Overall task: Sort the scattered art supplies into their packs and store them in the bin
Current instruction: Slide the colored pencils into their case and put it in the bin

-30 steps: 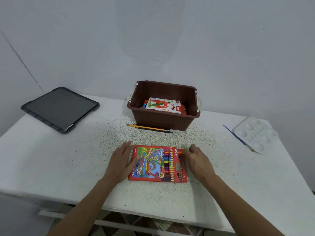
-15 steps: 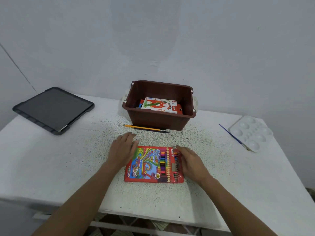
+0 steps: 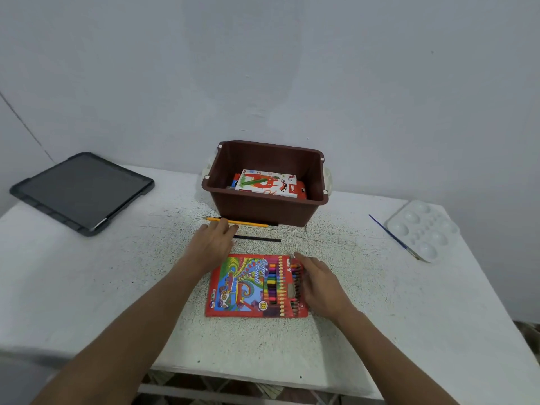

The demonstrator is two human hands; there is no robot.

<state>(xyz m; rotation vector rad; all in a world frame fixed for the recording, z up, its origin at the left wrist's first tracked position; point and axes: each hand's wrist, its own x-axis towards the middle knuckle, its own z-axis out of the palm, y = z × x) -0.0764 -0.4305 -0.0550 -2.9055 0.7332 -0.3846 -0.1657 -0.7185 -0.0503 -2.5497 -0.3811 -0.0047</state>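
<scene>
Neither hand gripped anything. Left hand (image 3: 214, 244) reached out with flat fingers, its fingertips at the yellow pencil (image 3: 248, 223) that lay just in front of the bin (image 3: 263, 210). Right hand (image 3: 320, 282) rested with loose fingers on the right edge of the coloured-pencil pack (image 3: 242, 287), which sat further in front of the bin. A dark pencil (image 3: 258, 239) lay between the pack and the bin. I judged that a flat push might roll the yellow pencil against the bin's wall, and the lightly pinned pack could slide while being loaded.
</scene>
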